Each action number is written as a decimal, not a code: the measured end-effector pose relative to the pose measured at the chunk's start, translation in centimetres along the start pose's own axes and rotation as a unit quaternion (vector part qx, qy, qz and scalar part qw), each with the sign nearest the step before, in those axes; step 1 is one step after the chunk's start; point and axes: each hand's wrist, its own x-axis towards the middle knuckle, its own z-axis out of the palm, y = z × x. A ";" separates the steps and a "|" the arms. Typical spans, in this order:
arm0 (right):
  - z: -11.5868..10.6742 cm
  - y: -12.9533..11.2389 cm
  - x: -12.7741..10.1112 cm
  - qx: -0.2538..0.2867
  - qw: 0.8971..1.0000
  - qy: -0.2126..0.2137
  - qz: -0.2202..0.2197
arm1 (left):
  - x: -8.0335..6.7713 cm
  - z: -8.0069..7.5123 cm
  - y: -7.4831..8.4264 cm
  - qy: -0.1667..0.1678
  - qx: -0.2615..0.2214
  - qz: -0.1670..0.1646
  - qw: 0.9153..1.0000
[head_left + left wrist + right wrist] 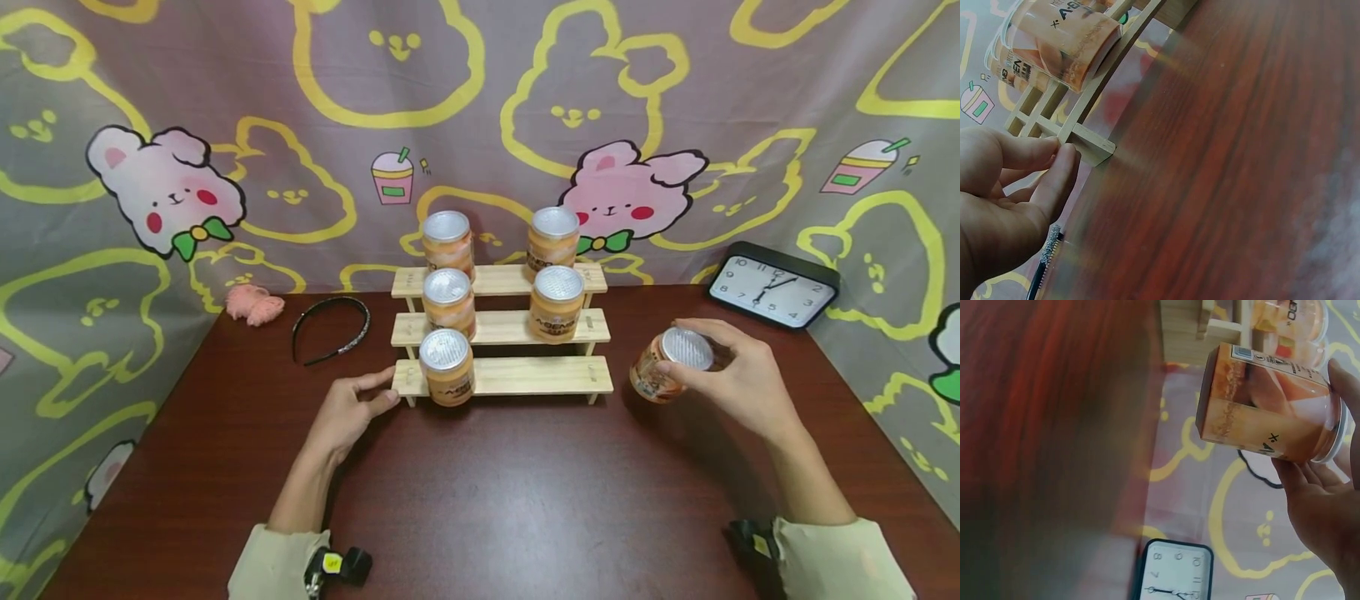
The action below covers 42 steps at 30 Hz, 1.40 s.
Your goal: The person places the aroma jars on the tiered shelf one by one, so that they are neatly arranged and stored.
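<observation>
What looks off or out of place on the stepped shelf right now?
The wooden shelf's bottom step has an empty right slot; every other spot holds a jar. The sixth jar is off the shelf, tilted, gripped in the right hand. The left hand touches the shelf's left end. Nothing is spilled.

Black clock leaning at the table's right rear, black headband, pink fluffy thing (far left), bunny-print backdrop

cans: orange labels, dark lettering, silver lids (all six look alike)
rack: pale bare wood
table: dark reddish-brown woodgrain
backdrop: mauve-grey, yellow bunny outlines, pink-and-white bunnies with green bows
clock: black frame, white face
headband: black
sleeves: beige
</observation>
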 end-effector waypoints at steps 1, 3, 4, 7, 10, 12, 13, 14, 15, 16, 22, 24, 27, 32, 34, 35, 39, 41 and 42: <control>0.0 -0.1 0.1 0.002 1.000 0.006 -0.001 | 0.0 0.0 0.0 0.000 -0.001 0.000 1.000; 0.0 -0.4 0.1 0.008 1.000 0.016 -0.004 | 0.0 0.0 0.1 -0.001 -0.002 0.000 1.000; 0.0 -0.5 0.2 0.012 1.000 0.018 -0.005 | 0.0 0.0 0.1 -0.002 -0.002 0.000 1.000; 0.1 -0.8 0.2 0.022 0.999 0.024 -0.007 | 0.0 -0.1 0.1 -0.001 -0.003 -0.002 1.000; 0.2 -1.3 0.3 0.028 0.999 0.031 -0.005 | 0.0 -0.1 0.1 -0.002 -0.004 -0.002 1.000; 0.4 -1.6 0.3 0.029 0.999 0.038 -0.001 | 0.0 -0.1 0.1 -0.001 -0.005 -0.002 1.000; 0.5 -1.7 0.4 0.030 0.999 0.043 0.002 | 0.0 -0.1 0.1 -0.001 -0.006 -0.001 1.000; 0.6 -1.8 0.4 0.031 0.998 0.047 0.005 | 0.0 -0.1 0.1 -0.001 -0.007 -0.001 1.000; 0.7 -2.0 0.5 0.033 0.998 0.050 0.007 | 0.0 -0.1 0.1 -0.001 -0.008 -0.002 1.000; 0.8 -2.1 0.5 0.033 0.998 0.053 0.010 | 0.0 -0.1 0.1 -0.001 -0.010 -0.003 1.000; 1.4 -3.1 0.7 0.046 0.997 0.063 0.008 | 0.0 -0.1 0.0 -0.002 -0.011 -0.007 1.000; 1.6 -3.4 0.8 0.057 0.997 0.059 -0.002 | 0.0 -0.1 0.0 -0.001 -0.010 -0.006 1.000; 2.2 -3.9 0.8 0.066 0.996 0.048 -0.020 | 0.0 -0.1 0.0 0.000 -0.008 -0.004 1.000; 3.1 -4.5 0.6 0.069 0.996 0.036 -0.032 | 0.0 0.0 -0.1 -0.003 -0.010 -0.006 1.000; 3.5 -4.7 0.6 0.074 0.996 0.035 -0.038 | 0.0 0.0 0.0 -0.002 -0.009 -0.005 1.000; 3.6 -4.8 0.7 0.079 0.995 0.034 -0.041 | -0.1 0.0 0.0 -0.002 -0.007 -0.005 1.000; 4.3 -5.3 0.9 0.092 0.994 0.033 -0.055 | -0.2 -0.1 0.2 -0.002 0.003 -0.004 1.000; 4.6 -5.5 1.0 0.101 0.993 0.031 -0.059 | -0.2 -0.1 0.3 -0.001 0.006 -0.005 1.000; 4.8 -5.7 1.1 0.105 0.992 0.031 -0.060 | -0.2 -0.1 0.3 -0.001 0.006 -0.004 1.000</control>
